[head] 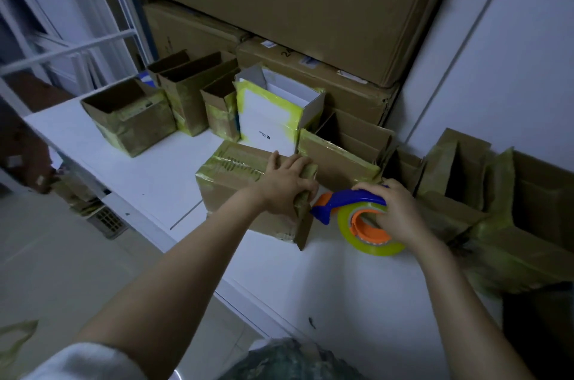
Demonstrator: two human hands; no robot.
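Cardboard box (230, 181) lies on its side near the front of the white table (139, 174), its top already banded with yellowish tape. Your left hand (287, 185) is clamped over its right end, fingers curled across the top edge and thumb down the near face. That looks meant to pin the end flap shut and stop the box sliding under the pull of the tape.

Your right hand (394, 212) is wrapped round the tape dispenser (351, 198), fingers hooked through the core of the tape roll (372, 244). Its blue nose points at the flap, just beside your left thumb — placed to start a strip there, by my reading.

Behind stand open cartons (130, 119) and a white box (270, 119), in front of large stacked cartons (310, 7).

Watch the loose flap corner hanging below your left palm — it may spring open.
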